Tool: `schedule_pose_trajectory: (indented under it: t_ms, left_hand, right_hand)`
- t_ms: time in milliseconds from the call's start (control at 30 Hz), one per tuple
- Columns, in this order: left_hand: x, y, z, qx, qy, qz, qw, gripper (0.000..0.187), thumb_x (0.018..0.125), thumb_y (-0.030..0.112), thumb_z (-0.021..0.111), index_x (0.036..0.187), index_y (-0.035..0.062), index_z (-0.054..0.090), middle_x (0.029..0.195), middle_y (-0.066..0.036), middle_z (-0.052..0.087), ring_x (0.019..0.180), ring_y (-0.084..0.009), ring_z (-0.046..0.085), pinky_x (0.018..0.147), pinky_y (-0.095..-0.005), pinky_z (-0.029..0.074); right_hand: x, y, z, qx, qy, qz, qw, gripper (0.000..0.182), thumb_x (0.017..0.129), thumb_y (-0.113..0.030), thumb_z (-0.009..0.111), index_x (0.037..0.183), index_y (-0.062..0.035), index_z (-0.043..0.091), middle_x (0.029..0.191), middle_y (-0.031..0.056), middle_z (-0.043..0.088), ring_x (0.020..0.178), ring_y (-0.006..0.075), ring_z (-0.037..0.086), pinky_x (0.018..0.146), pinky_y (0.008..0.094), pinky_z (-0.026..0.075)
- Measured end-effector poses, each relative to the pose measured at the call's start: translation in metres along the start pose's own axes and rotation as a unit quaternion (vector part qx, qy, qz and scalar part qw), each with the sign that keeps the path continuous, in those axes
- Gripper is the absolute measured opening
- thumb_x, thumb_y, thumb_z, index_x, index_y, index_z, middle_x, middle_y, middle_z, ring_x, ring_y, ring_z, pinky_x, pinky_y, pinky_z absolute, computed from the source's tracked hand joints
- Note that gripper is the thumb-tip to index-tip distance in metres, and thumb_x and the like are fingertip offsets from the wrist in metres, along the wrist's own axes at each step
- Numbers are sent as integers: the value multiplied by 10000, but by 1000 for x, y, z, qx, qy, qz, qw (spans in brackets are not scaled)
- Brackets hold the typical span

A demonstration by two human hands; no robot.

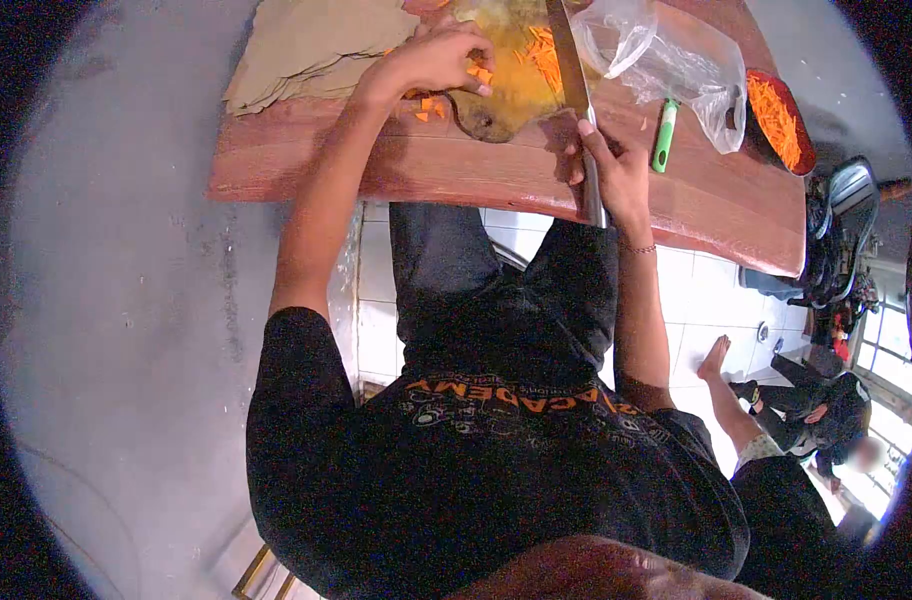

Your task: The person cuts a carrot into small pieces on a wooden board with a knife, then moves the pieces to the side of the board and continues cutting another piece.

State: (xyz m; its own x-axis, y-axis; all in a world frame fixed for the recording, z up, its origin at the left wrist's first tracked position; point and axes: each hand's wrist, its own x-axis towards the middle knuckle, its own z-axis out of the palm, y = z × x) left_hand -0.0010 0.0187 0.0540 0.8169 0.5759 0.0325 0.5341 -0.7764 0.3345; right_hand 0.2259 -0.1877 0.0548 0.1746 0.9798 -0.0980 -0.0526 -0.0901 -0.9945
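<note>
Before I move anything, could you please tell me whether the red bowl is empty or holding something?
The red bowl is holding something: orange shreds cover much of its inside, visible from above.

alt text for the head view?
A person's left hand holds orange pieces at a cutting board; the right hand holds a long knife beside orange shreds. Further right on the reddish table: a green-handled tool, plastic bag and bowl of shreds.

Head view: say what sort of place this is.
Likely a home or small food-prep area: a long knife in the right hand, orange shreds on a board, more in a bowl.
</note>
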Motion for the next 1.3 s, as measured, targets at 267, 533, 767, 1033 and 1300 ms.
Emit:
schedule_pose_trajectory:
  t_ms: [267, 533, 767, 1033, 1300]
  left_hand:
    - [-1, 13, -3, -7, 22, 8, 1000, 350, 793, 320, 808, 1005, 103, 634, 1044, -65, 629, 1085, -273, 549, 968, -415, 417]
    - [-5, 47, -9, -221, -8, -49, 974, 395, 816, 228, 809, 1094, 68, 579, 826, -18, 639, 825, -141, 594, 771, -317, 504]
    - [-1, 45, 2, -138, -1, -80, 987, 457, 801, 246, 819, 1159, 64, 601, 847, -36, 674, 818, -173, 651, 735, -343, 528]
    - [-20, 25, 26, -55, 158, 22, 986, 339, 835, 309, 773, 1096, 111, 688, 1009, -65, 696, 944, -262, 650, 862, -388, 518]
    - [-29, 27, 35, 42, 218, 47, 974, 187, 835, 328, 753, 929, 170, 785, 1043, 36, 731, 978, -203, 608, 889, -358, 453]
  right_hand:
    - [2, 3, -5, -14, 1, 20, 1000, 289, 1002, -253, 619, 972, 30, 671, 712, 48, 645, 526, 99, 568, 490, 258, 453]
    - [-1, -3, 0, -7, 5, 19, 1000, 303, 1005, -250, 616, 900, 30, 667, 719, 48, 645, 526, 99, 557, 504, 259, 448]
    - [2, 3, 1, -101, -1, 46, 994, 283, 997, -262, 622, 958, 9, 690, 678, 33, 645, 529, 91, 566, 500, 258, 455]
    - [-4, -8, 12, -115, -24, 65, 991, 269, 1002, -244, 606, 973, -5, 724, 665, 27, 658, 520, 87, 577, 477, 256, 454]
    - [-8, -22, 29, -132, 2, 73, 989, 288, 1015, -225, 584, 911, 11, 712, 674, 44, 663, 494, 94, 572, 458, 263, 448]
